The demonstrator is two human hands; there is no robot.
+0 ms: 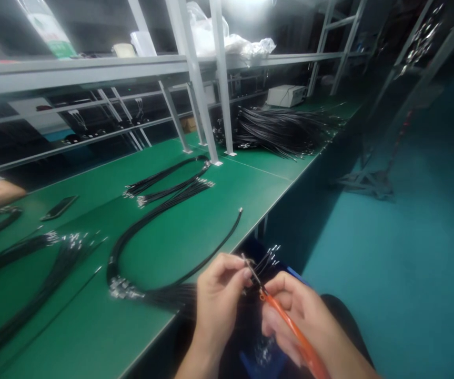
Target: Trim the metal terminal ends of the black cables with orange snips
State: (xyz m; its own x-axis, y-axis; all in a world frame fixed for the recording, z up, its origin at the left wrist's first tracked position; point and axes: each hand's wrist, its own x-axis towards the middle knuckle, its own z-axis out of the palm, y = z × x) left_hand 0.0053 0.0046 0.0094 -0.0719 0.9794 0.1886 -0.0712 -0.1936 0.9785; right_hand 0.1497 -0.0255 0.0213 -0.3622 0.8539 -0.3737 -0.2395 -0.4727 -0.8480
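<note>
My left hand (221, 289) is closed in a pinch at the table's front edge, with a thin black cable's end between thumb and fingers. My right hand (293, 310) is wrapped round an orange-handled tool (295, 331), whose narrow metal tip reaches up to the left fingertips. Black cables (167, 296) run from the table towards my left hand, which hides part of them. Silver cable ends (274, 253) stick out just beyond both hands. A curved black cable (222, 243) with a silver tip lies on the green table (179, 237).
Cable bundles (171, 181) lie mid-table, more (45, 279) at left, and a large pile (282, 131) further back. Shelf posts (201, 95) stand on the table. A phone (59, 208) lies near another person's arm (0, 193). A blue container (266, 360) is below my hands.
</note>
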